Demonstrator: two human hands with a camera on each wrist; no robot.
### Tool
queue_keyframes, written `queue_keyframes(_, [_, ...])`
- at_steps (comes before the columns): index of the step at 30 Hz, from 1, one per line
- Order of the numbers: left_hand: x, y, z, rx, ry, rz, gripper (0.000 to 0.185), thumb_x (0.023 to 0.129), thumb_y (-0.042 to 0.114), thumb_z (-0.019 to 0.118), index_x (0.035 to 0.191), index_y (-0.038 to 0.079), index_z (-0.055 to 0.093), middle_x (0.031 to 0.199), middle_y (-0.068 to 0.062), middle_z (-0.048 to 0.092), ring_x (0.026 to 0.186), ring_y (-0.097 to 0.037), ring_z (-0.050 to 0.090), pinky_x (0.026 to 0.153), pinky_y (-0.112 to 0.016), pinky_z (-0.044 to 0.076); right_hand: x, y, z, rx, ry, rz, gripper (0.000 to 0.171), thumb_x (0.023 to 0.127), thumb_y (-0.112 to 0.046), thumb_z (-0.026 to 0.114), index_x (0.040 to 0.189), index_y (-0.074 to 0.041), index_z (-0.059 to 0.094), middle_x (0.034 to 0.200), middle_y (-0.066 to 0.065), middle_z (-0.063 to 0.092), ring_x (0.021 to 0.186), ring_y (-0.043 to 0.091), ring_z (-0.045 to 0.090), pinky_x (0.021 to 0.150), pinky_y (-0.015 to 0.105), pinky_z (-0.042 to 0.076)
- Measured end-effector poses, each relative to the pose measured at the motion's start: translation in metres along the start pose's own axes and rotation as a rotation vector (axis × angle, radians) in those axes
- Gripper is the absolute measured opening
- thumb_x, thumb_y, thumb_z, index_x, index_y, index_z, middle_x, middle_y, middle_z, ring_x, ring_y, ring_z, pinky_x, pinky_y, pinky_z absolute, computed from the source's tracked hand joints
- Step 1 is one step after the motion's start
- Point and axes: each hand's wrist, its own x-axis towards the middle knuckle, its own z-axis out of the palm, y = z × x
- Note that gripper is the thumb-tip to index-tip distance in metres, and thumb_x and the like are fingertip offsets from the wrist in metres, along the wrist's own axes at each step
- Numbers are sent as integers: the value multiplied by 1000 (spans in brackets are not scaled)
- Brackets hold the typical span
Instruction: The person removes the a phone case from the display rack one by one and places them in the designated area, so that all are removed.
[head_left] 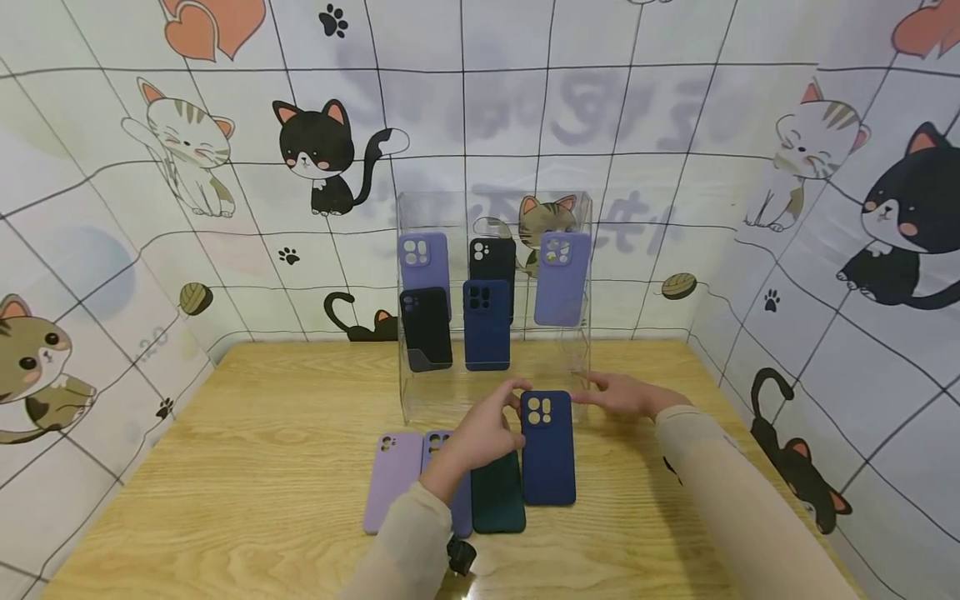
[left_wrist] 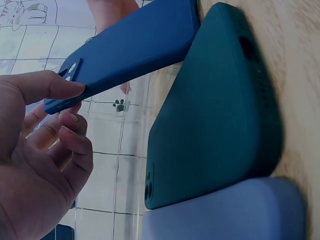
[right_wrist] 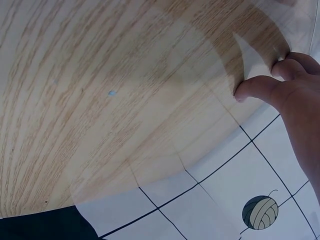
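Left grip: the left hand [head_left: 480, 433] pinches the navy phone case [head_left: 548, 450] at its camera-cutout end, thumb on top and fingers [left_wrist: 70, 135] curled beneath, as the left wrist view shows.
Right grip: the right hand [head_left: 626, 393] holds nothing; its fingers [right_wrist: 255, 89] are extended and press against the clear acrylic display rack [head_left: 577, 350], beside the rack's lower right edge.
Held thing, place: the navy phone case sits just in front of the rack, its near end low over the tabletop [head_left: 247, 450] and its far end raised by the pinch; whether the near end touches the wood cannot be told.
Held thing, axis: the long axis runs from the person toward the rack; the camera cutouts point away, toward the rack, and the outer back faces up.
Doing the step well (judgement): a pinch at one end gives little control of tilt, so the lift is best kept slow, with the case's long axis in line with the rack's slots and the steadying hand firm on the rack.
Neighbouring cases: a dark green case [head_left: 497, 493] lies just left of the navy one, partly under the left hand; a periwinkle case [left_wrist: 225, 212] and a lilac case [head_left: 393, 482] lie further left in the same row.
Rack contents: five cases stand upright in the rack, cutouts at the top.
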Motion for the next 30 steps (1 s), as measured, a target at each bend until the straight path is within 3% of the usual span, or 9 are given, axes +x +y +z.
queue_keyframes(10, [1,-3,0,5,-1,14,72,87,-3,78,147,26,52,116,-6,62,58,-14,54,57,-29,48,-2,-2,-2,-7,6,-5,97,97,-80,51,172,-24,24,171,26,33,158,54,30,121,74,30])
queue_keyframes(18, [0,-7,0,36,-32,-9,65,89,5,83,147,18,56,115,-8,64,64,-15,59,64,-30,52,-2,-2,1,-11,19,6,98,97,-80,51,172,-23,24,171,27,33,157,54,31,122,73,29])
queue_keyframes(26, [1,-10,1,170,-71,-81,74,89,16,87,154,14,52,126,-9,69,104,-22,67,88,-44,56,-3,1,0,7,6,-16,96,98,-77,53,172,-23,22,172,27,31,158,55,29,121,75,29])
queue_keyframes(30, [1,-11,1,195,-69,-103,72,90,20,87,153,12,54,127,-9,70,114,-27,68,96,-49,56,-1,1,0,8,16,-12,97,97,-78,54,172,-23,24,173,27,30,158,54,30,121,73,30])
